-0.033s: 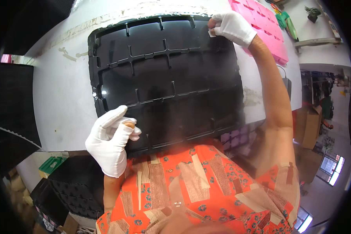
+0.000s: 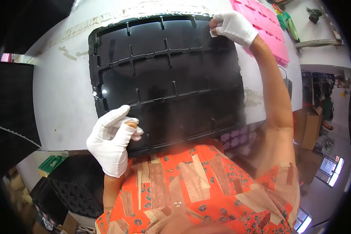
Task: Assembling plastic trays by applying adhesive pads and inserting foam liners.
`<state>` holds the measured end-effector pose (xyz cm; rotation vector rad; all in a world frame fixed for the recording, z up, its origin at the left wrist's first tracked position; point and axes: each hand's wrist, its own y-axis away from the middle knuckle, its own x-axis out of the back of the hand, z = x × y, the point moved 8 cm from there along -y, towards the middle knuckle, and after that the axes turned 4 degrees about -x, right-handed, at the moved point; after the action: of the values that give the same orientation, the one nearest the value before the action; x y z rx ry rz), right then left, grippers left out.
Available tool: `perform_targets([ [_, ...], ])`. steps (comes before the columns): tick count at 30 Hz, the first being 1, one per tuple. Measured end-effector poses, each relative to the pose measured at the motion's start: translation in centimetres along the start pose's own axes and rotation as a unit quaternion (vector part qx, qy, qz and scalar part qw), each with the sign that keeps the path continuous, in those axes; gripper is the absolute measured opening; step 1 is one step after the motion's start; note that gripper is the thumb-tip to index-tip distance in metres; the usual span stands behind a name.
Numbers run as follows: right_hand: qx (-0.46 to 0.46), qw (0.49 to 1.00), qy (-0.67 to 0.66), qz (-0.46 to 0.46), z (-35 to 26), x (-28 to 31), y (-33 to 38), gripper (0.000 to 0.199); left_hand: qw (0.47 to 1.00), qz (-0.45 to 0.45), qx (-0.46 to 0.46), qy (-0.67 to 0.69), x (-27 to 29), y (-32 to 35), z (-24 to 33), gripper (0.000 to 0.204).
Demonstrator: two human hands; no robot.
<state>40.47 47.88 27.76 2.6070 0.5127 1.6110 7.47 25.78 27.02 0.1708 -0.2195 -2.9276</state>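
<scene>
Shiny, ribbed black tray (image 2: 193, 72) lies longways roughly left-to-right, right hand (image 2: 232, 29) pinching a white scrap (image 2: 213, 34); left hand (image 2: 111, 140) curled, can't tell if gripping.

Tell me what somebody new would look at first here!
Probably the big black tray, which fills the middle of the white table. Next, the white-gloved hands: the right hand pinches a small white piece at the tray's far right corner, and the left hand is by its near left corner. The brightest colours are the pink tray at the upper right and the orange-red top at the bottom.
</scene>
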Motion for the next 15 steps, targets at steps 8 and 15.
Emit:
perform_targets([
  [8, 0.041, 0.998, 0.045, 0.0, -0.9, -0.8, -0.1, 0.011, 0.998, -0.054, 0.024, 0.005, 0.2, 0.4, -0.5, 0.03],
  [15, 0.03, 0.999, 0.026, -0.008, -1.4, -0.4, -0.7, 0.01, 0.998, -0.055, 0.022, -0.005, 0.3, 0.7, -0.8, 0.029],
])
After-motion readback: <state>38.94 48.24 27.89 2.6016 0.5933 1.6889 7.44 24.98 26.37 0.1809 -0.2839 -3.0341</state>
